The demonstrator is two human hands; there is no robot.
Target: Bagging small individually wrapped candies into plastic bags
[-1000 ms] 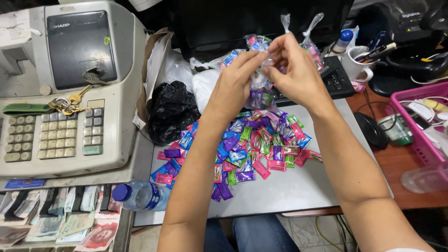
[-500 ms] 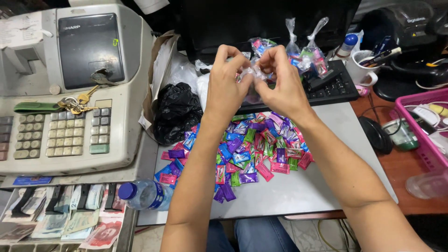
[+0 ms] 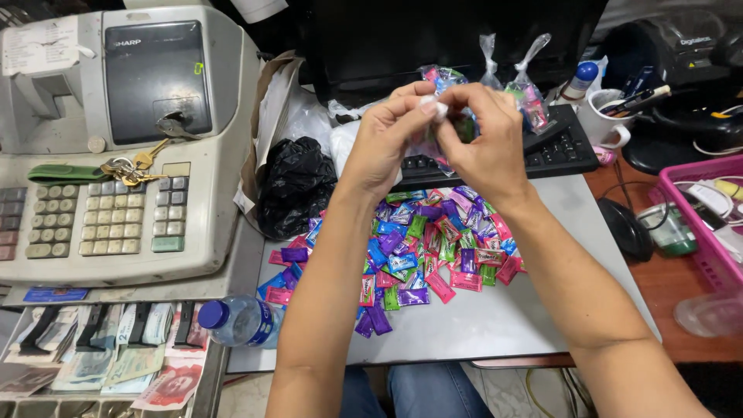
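Both hands, left (image 3: 385,139) and right (image 3: 486,139), pinch a small clear bag (image 3: 443,124) of bright candies above the candy pile (image 3: 418,251); bare table (image 3: 503,317) lies toward the near edge.

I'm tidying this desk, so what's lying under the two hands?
Under the left hand and right hand lies a pile of sweets on the grey desk. The keyboard is partly covered by them.

A single head-worn camera looks steeply down and forward from the person's own eye level, close over the grey counter (image 3: 495,325). Both forearms run up from the bottom edge to mid-frame. The cash register (image 3: 116,147) fills the left side, and a pink basket (image 3: 700,232) is cut off by the right edge.
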